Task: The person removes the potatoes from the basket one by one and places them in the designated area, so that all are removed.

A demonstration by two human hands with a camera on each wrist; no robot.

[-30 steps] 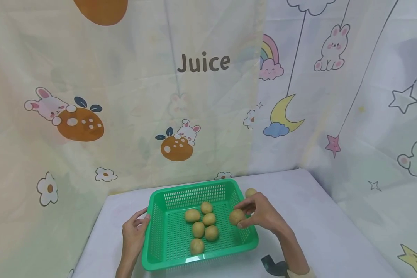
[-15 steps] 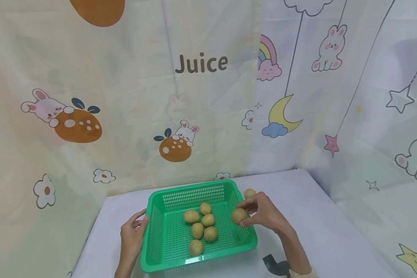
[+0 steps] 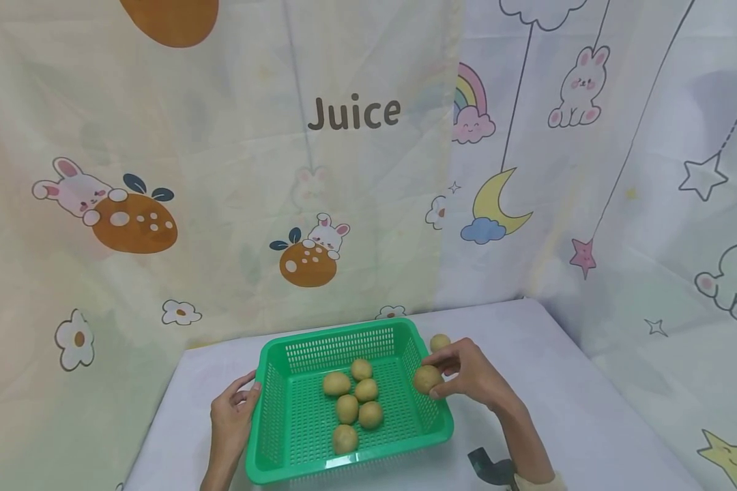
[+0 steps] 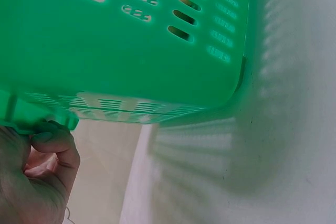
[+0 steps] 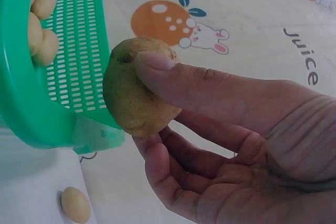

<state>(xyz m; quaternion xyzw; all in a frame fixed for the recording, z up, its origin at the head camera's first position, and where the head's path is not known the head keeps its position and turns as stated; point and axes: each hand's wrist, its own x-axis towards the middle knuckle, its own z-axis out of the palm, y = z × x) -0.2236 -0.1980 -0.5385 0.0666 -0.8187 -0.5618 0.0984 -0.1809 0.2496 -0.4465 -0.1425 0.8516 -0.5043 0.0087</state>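
A round brown potato [image 5: 137,93] is pinched between the thumb and fingers of my right hand [image 3: 475,372], over the right wall of the green plastic basket [image 3: 350,462]. My left hand [image 3: 230,416] grips the basket's left rim. In the left wrist view, the fingers [image 4: 59,142] of that hand curl under the rim's edge. Several potatoes [image 3: 347,409] lie on the basket floor, grouped near the middle. One more potato [image 3: 439,342] sits on the table outside the basket, just beyond my right hand.
The basket stands on a table with a white cloth [image 3: 528,382]. Printed curtains [image 3: 233,170] hang behind and at both sides of the table. A dark strap piece [image 3: 491,469] is at my right wrist.
My right hand has shifted slightly to the right with the potato, from inside the basket toward its right rim. My left hand stays on the left rim. The view has turned a little.
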